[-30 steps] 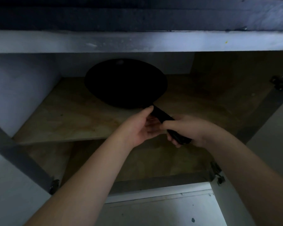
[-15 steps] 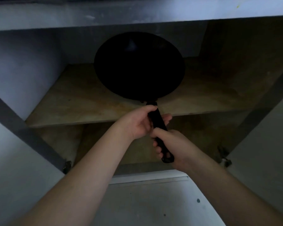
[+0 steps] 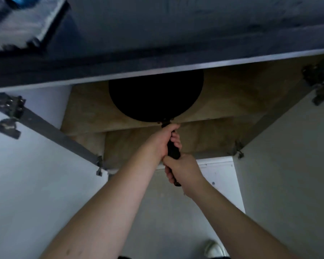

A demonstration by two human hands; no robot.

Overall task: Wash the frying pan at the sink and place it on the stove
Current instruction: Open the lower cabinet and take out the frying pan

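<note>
A black frying pan (image 3: 155, 96) hangs over the wooden shelf (image 3: 86, 113) inside an open lower cupboard, its far rim hidden under the dark countertop (image 3: 157, 58). Its black handle (image 3: 173, 151) points toward me. My left hand (image 3: 163, 141) grips the handle close to the pan. My right hand (image 3: 181, 170) grips the handle's near end, just below the left hand. The sink and stove are not clearly in view.
Two white cupboard doors stand open, the left door (image 3: 26, 174) and the right door (image 3: 288, 165), with metal hinges (image 3: 9, 116) on the frame. A blurred metal object (image 3: 24, 25) sits on the countertop at top left. A white shoe (image 3: 213, 248) shows on the grey floor.
The view has tilted down and pulled back, so the countertop and floor now show. The pan has come toward the cupboard's front edge. My left hand has closed fully on the handle.
</note>
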